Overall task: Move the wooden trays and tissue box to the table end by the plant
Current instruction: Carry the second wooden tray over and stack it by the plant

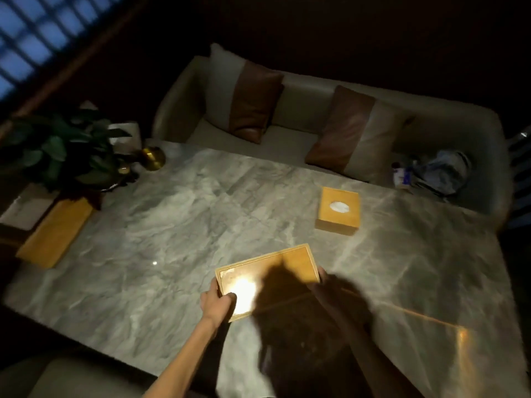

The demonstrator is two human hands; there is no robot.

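I hold a rectangular wooden tray (298,261) over the near middle of the marble table (178,214). My left hand (216,303) grips its left end, thumb inside the rim. My right hand (323,285), in deep shadow, grips its right end. A bright light glare sits on the tray's left half. A second wooden tray (54,232) lies at the table's left end, beside the potted plant (66,150). The wooden tissue box (339,211), with white tissue showing in its top opening, stands at the far right of the table.
A beige sofa (301,110) with brown and cream cushions runs along the table's far side, with a bag (442,173) on its right seat. A brass round object (153,158) sits near the plant. The room is dark; a window (31,33) is upper left.
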